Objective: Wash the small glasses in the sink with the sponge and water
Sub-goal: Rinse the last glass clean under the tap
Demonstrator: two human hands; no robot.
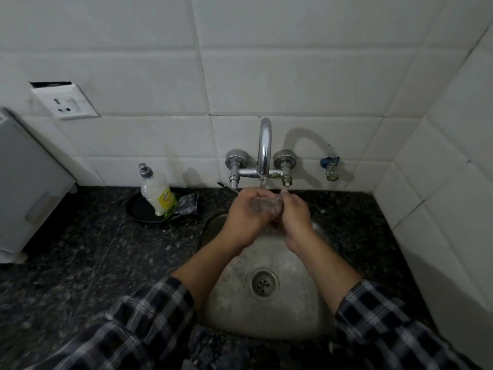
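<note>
Both hands are clasping a glass [264, 206] just below the tap [264, 149] spout, left hand [246, 212] curling round one end, right hand [294, 213] round the other, above the sink [240, 303] far rim. The sponge [187, 203] is lying left of the tap on the worktop [93, 249], beside a bottle [158, 194], well apart.

Sleeves [149, 324]: dark-and-white plaid, 6 o'clock. Countertop [80, 249]: black granite, grey speckle. Wall tiles [293, 76]: white, 12 o'clock. Soap bottle [157, 194], 10 o'clock of sink [240, 311]: whitish, yellow label, grey cap. Sink: dull silver.
</note>
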